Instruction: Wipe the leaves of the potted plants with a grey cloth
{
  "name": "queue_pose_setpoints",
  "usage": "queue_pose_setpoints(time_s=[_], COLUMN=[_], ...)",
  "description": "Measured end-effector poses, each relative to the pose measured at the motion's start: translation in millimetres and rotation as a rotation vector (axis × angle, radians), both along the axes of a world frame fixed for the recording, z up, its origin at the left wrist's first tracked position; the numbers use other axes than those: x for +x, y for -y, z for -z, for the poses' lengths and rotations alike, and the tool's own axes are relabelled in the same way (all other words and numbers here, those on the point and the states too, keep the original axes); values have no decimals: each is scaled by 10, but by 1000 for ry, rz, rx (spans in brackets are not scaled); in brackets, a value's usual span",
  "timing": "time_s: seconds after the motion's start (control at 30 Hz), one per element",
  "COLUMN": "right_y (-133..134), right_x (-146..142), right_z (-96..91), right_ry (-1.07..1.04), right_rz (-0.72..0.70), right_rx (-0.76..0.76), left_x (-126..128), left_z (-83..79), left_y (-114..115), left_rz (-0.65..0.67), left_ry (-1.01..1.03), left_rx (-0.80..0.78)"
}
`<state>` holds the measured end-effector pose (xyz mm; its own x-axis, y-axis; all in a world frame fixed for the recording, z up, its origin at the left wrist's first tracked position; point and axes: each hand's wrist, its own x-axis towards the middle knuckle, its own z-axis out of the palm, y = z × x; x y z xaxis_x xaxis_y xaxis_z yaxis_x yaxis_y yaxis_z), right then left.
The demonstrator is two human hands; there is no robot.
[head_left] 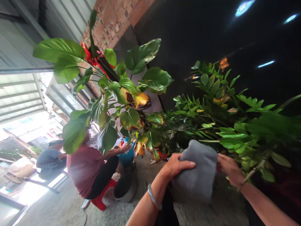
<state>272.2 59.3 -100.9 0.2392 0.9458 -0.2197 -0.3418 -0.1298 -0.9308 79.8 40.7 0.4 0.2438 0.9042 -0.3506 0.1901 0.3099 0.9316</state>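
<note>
A grey cloth (pixel 198 175) hangs between my two hands, low in front of the plants. My left hand (pixel 175 166), with a pale bangle on the wrist, grips its left edge, the thumb lying across the front. At the upper right edge of the cloth, my right hand (pixel 230 169) is closed, its fingertips partly hidden behind the fabric. Leafy green stems (pixel 246 138) rise just behind and above the right hand. To the left stands a large-leaved plant (pixel 145 78), several of its leaves yellow and brown.
A person in a dusky red shirt (pixel 83 171) sits on a red stool (pixel 103 194) at left, beside a dark bucket (pixel 127 188). Another person in a blue shirt (pixel 50 161) sits farther back. A dark glossy wall (pixel 199 31) stands behind the plants; the floor (pixel 58 210) is concrete.
</note>
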Motion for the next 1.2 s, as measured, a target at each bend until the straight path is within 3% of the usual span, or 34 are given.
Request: queue_pose_setpoints(time_s=[0.1, 0.2, 0.27, 0.37, 0.47, 0.53, 0.6, 0.67, 0.73, 0.8, 0.87, 0.93, 0.97, 1.03, 1.1, 1.2], right_y=[-11, -18, -18, -12, -2, 3, 4, 2, -4, -10, -13, -10, -8, -3, 0, -2], right_x=[-49, -87, -80, -36, -10, -24, -57, -89, -103, -92, -65, -40, -34, -40, -64, -102], right_z=[-18, -31, -26, -16, -24, -41, -59, -71, -73, -66, -55, -45, -41, -35, -29, -15], right_ry=[-67, -107, -120, -126, -139, -153, -162, -166, -168, -165, -159, -156, -156, -155, -146, -121], right_rz=[-15, -8, -4, -3, -7, 6, 29, 45, 53, 66, 77, 75, 71, 68, 70, 69], right_rx=[-41, -60, -69, -78, -74, -74, -77, -75, -76, -88, -98, -88, -78, -60, -50, -33], left_x=[76, 163, 161, 54, -60, -71, -28, 41, 89, 79, 9, -81, -114, -128, -61, 111], left_z=[-189, -136, 8, 186, 134, 10, -85, -80, 31, 181, 276, 254, 200, 44, -98, -131], left_y=[-204, -319, -264, -74, 1, -80, -222, -339, -357, -262, -107, 10, 27, -38, -202, -428], left_rz=[-234, -421, -363, -101, 3, -72, -230, -401, -464, -334, -97, 67, 85, 0, -197, -490], left_ry=[214, 292, 196, -21, -50, 57, 166, 203, 138, 16, -87, -113, -99, -19, 100, 202], left_rx=[177, 237, 176, 51, 48, 128, 240, 342, 385, 339, 226, 141, 139, 207, 308, 379])
